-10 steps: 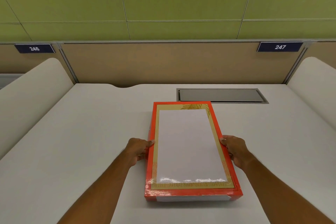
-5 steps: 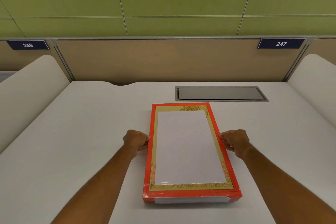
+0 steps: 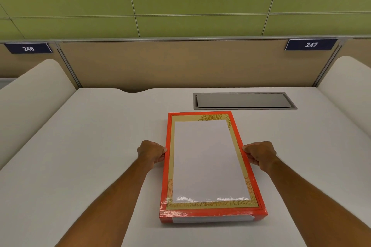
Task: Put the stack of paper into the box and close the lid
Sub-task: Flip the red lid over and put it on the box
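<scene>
Two hands grip the box: left hand (image 3: 152, 152) and right hand (image 3: 260, 154) curl partly closed on its long sides. The orange cardboard box (image 3: 210, 211) lies lid-on near the desk's (image 3: 80, 146) front edge. Paper not visible. Judged step: opening; next, lift the glossy rectangular lid evenly.

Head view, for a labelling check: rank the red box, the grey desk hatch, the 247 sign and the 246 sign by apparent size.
1. Red box, clearly largest, though nearest.
2. Hatch.
3. 247 sign and 246 sign: alike, unranked.
</scene>
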{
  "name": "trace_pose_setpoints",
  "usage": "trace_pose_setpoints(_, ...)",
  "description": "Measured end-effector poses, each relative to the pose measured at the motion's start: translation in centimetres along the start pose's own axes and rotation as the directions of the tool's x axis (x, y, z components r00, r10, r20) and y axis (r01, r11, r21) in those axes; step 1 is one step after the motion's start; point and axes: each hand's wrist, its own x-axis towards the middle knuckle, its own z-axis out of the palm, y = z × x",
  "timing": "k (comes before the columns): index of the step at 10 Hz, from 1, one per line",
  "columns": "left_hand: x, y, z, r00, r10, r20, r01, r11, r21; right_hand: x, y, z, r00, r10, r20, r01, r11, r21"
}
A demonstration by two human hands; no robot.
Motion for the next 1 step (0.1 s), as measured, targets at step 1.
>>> trace_pose_setpoints(1, -0.09, -0.39, 0.19, 0.994, 0.102, -0.031, -0.099, 0.991, 0.086, -0.51, 0.41, 0.59, 0.989, -0.128, -0.07, 0.119, 0.985, -0.121)
